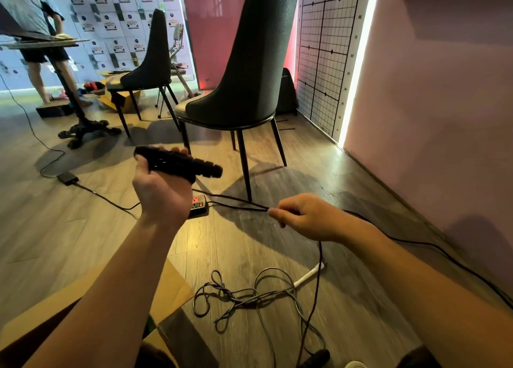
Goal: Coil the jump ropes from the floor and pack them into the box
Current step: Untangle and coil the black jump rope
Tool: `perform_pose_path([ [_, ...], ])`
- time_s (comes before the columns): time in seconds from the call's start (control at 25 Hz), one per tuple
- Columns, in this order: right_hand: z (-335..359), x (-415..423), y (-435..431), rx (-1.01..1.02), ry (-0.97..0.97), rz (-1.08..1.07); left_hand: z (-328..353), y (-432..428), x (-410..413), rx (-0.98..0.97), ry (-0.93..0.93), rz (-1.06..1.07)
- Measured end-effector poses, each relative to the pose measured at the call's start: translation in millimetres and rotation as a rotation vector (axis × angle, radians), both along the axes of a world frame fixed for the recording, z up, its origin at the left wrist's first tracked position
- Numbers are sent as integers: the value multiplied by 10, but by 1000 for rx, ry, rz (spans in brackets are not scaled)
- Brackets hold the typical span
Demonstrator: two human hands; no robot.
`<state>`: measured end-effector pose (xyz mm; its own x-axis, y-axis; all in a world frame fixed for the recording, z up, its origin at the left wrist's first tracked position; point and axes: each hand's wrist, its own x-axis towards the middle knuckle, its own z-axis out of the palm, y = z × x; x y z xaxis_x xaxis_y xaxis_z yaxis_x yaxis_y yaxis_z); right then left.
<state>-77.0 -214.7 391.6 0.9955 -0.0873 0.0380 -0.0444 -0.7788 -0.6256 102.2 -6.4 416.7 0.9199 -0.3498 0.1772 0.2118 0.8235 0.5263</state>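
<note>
Gripping ribbed black handles [179, 163], left hand [161, 189]; right hand [302, 217] pinching thin cord [238, 205].

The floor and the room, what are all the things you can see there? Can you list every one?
black rope handles: two, black, held together in the left hand
black rope: one, dark, runs from the right hand down to the floor
grey rope: one, grey with a white handle, tangled on the floor
cardboard box: one, brown, open, bottom left
chairs: two, black, on the floor ahead
power strip: one, black with red switches, on the floor behind the left hand
grid board: one, white with black lines, on the right wall
other person: one, standing far left by a table
left hand: one, closed on the handles
right hand: one, pinching the black rope
</note>
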Motion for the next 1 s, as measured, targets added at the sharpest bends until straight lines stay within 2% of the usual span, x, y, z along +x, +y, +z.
perform_pose_path([
  [0.08,97,15,84,-65,-101,78,-133,86,140,337,-5,169],
  [0.16,195,18,127,-91,-299,44,-242,79,127,730,-169,118],
  [0.28,262,6,108,-161,-600,-58,-266,3,-72,1194,-541,-225],
  [0.36,263,24,94,-190,-699,-122,-203,-27,-260,1339,-741,-486],
  [0.48,228,58,66,-170,-720,-199,-59,-65,-500,1239,-734,-836],
  [0.6,144,117,67,-101,-588,-307,88,-72,-623,859,-541,-970],
  [0.72,70,176,137,44,-384,-255,159,-93,-619,333,-194,-826],
  [0.8,10,177,201,146,-134,-157,151,-106,-530,48,-124,-651],
  [0.92,-82,143,234,0,225,-55,97,-96,-320,-52,-56,-257],
  [1.0,-57,127,222,-45,250,-49,38,-52,-177,83,-17,-58],
])
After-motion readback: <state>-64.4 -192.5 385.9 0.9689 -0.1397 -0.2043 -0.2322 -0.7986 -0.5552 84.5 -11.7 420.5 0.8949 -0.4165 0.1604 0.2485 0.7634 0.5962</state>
